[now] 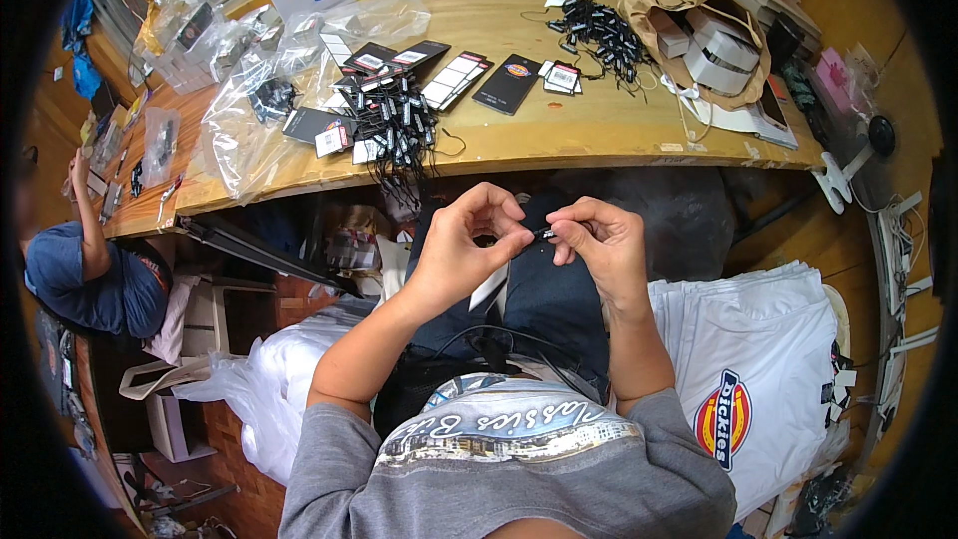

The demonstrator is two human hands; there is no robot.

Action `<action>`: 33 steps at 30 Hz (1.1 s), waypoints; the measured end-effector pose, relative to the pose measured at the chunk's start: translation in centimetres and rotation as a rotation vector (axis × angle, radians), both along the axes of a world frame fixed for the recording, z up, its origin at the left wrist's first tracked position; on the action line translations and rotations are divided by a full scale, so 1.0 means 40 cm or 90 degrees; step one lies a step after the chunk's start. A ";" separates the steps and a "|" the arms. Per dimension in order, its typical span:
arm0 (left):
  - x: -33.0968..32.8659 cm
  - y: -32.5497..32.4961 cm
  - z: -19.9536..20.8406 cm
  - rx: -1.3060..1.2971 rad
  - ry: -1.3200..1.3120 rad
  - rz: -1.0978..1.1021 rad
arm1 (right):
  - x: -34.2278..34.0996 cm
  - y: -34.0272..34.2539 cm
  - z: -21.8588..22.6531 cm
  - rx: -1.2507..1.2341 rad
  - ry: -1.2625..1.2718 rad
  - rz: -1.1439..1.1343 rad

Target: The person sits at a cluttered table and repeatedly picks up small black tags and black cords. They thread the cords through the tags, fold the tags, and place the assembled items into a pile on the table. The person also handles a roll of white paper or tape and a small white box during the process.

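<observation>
Above my lap, my left hand [474, 240] and my right hand [602, 242] face each other, a short way in front of the table edge. Both pinch a small black hang-tag string [545, 235] with a plastic end, mostly hidden by the fingers. On the table ahead lies a heap of black tag strings [394, 130] with plastic ends, some hanging over the edge. Black and white hang tags [457, 78] are fanned out beside it. A single black hang tag [507, 83] lies to their right, next to small white price tags [562, 78].
Another pile of black strings [604, 35] lies farther back, near a brown paper bag [699, 35] holding boxes. Clear plastic bags [239, 130] cover the table's left part. White folded shirts [748, 339] are stacked at my right. A person [95, 269] sits at far left.
</observation>
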State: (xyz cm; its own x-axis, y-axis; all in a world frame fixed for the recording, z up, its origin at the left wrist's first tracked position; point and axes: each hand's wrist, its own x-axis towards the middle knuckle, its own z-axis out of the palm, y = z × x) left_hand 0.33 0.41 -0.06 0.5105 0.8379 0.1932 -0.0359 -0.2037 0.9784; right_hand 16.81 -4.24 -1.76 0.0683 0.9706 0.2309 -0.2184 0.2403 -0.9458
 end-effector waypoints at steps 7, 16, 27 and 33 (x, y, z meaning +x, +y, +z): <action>0.004 -0.002 0.003 -0.013 0.033 -0.024 | -0.009 -0.002 0.006 0.008 -0.004 -0.023; 0.006 0.027 -0.016 -0.130 -0.152 -0.152 | -0.005 -0.007 0.009 0.044 -0.045 0.003; 0.008 0.030 -0.042 -0.152 -0.168 -0.172 | -0.024 -0.016 0.010 0.056 -0.034 0.021; 0.008 0.031 -0.049 -0.157 -0.227 -0.283 | -0.032 -0.009 0.040 0.059 -0.015 0.024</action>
State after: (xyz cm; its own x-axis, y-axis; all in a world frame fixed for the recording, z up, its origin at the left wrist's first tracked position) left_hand 0.65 1.64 -2.01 0.7607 0.6017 0.2435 -0.3987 0.1371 0.9068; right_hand 15.54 -4.61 -0.17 0.0259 0.9466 0.3213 -0.2074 0.3195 -0.9246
